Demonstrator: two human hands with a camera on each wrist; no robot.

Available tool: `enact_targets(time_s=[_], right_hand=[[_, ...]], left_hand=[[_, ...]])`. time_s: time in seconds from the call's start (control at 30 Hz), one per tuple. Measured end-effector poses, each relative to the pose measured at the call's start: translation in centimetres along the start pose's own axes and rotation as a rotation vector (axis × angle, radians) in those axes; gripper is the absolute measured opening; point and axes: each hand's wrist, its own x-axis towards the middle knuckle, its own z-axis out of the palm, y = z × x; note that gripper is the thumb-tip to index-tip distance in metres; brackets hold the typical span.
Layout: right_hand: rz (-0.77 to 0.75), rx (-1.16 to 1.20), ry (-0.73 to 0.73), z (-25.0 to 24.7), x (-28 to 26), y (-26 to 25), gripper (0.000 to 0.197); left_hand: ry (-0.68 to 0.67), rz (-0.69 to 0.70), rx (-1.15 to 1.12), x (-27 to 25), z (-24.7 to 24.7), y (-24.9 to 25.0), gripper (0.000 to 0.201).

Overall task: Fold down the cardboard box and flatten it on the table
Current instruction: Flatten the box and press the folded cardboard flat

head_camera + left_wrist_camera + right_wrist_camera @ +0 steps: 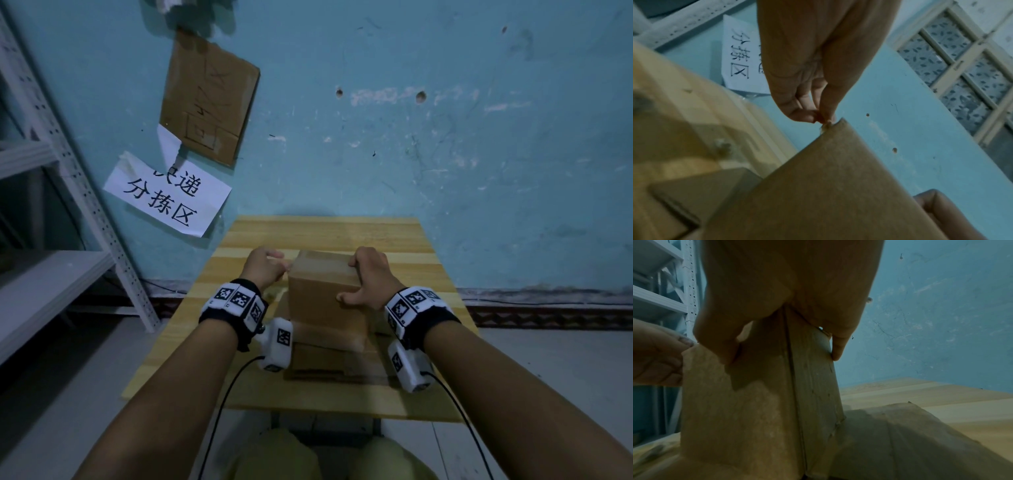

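A white paper sign (168, 195) on the blue wall (411, 137) carries black handwritten Chinese characters in two rows. The lower row reads 分拣区. In the upper row only 递 is clear; the character before it is partly covered by a folded corner of paper. The left wrist view shows the same sign (740, 53), turned sideways, with 分拣区 legible.

Above it, a cardboard sheet (209, 96) fixed to the wall bears large dark hand-drawn strokes that look like a character, but it cannot be read.

The wrist bands (236, 301) and the small camera units (279, 342) carry black-and-white square marker codes, without readable letters or numbers.
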Motion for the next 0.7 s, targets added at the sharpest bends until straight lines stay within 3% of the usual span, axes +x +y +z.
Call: enact_targets(time_s=[0.1,0.4,0.7], right_hand=[[0.003,0.007,0.009,0.0,-0.1,0.0,0.055],[0.007,-0.004,0.007,0.0,-0.1,-0.2,0.055],[0.023,-0.014,0.000,-0.2,-0.2,-0.4,0.057]], left_hand=[[-0.096,-0.048,-0.126,0.0,0.2,-0.4,0.039],[-0.046,0.057,-0.104,-0.3,0.6,-0.3,0.028],[-0.003,0.031,-0.125,0.8,1.0,-1.0,0.020]])
